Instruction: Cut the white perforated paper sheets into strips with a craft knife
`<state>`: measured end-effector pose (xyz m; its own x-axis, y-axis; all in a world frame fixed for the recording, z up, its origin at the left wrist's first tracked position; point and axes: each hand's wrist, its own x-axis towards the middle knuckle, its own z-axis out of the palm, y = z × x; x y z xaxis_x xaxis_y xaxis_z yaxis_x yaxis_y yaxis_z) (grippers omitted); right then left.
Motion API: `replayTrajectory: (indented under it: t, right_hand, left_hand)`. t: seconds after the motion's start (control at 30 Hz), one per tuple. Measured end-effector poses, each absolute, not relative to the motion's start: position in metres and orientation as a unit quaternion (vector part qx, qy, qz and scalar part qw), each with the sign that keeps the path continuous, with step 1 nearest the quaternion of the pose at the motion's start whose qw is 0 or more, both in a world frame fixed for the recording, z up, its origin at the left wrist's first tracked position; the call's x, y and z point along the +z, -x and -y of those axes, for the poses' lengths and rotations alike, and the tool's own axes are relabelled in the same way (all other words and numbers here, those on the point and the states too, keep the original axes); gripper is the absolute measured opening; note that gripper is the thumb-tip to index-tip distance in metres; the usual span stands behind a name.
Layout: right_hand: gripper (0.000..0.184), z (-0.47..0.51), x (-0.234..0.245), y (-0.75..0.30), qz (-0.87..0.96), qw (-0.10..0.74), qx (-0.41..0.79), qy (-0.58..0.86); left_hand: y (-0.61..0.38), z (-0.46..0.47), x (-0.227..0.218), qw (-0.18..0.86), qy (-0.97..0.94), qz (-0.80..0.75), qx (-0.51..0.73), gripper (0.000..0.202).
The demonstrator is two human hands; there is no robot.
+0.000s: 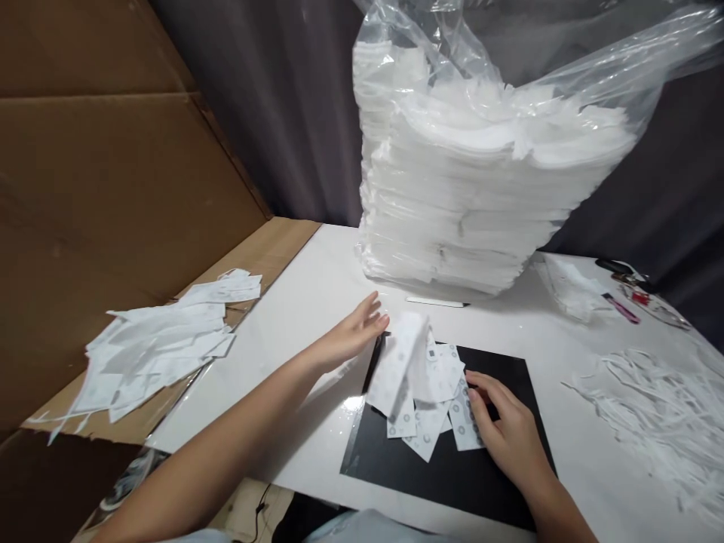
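Observation:
My left hand [360, 324] is raised at the left of the pile, its fingers apart and nothing held in them. Right beside it, a folded white fabric piece [393, 366] stands tilted over the others. My right hand [506, 422] is at the pile's right side, thumb and forefinger pinched at the edge of a white patterned piece [464, 426] printed with small grey circles. Several more such patterned pieces [444, 369] lie overlapping on a black mat [452, 483]. Whether the tilted piece touches my left fingertips, I cannot tell.
A tall stack of white sheets [452, 196] in clear plastic stands at the back. Left, white pieces with cords [158, 347] lie on cardboard [277, 245]. Loose white cords [650, 407] spread at the right, below a small plastic bag [571, 290] and a pink-handled tool [622, 308].

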<state>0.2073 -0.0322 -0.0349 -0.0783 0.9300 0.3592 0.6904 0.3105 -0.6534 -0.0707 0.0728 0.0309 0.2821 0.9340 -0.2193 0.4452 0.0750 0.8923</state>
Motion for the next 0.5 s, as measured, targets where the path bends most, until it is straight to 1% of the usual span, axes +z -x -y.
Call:
replayTrajectory:
  t: [0.07,0.1,0.13,0.27,0.37,0.43,0.5]
  right_hand:
    - [0.025,0.032,-0.034,-0.208,0.714,0.378,0.163,0.567]
    - [0.025,0.033,-0.034,-0.209,0.713,0.379,0.165,0.566]
    - [0.025,0.033,-0.034,-0.209,0.713,0.379,0.168,0.565]
    - [0.025,0.036,-0.039,-0.21,0.726,0.359,0.181,0.557]
    - [0.026,0.036,-0.044,-0.21,0.749,0.325,0.185,0.546]
    - [0.027,0.036,-0.045,-0.209,0.76,0.309,0.186,0.541]
    - [0.028,0.036,-0.046,-0.209,0.763,0.3,0.188,0.541]
  left_hand:
    - [0.083,-0.085,0.019,0.319,-0.693,-0.62,0.187,0.069]
    - [0.096,-0.093,0.016,0.26,-0.695,-0.65,0.163,0.065]
    - [0.114,-0.101,0.014,0.226,-0.686,-0.675,0.148,0.061]
    - [0.203,-0.117,0.022,0.072,-0.604,-0.788,0.097,0.055]
    - [0.26,-0.111,0.034,0.017,-0.563,-0.824,0.055,0.039]
    - [0.285,-0.106,0.04,0.014,-0.562,-0.826,0.034,0.034]
    - [0.299,-0.104,0.041,0.018,-0.571,-0.82,0.026,0.033]
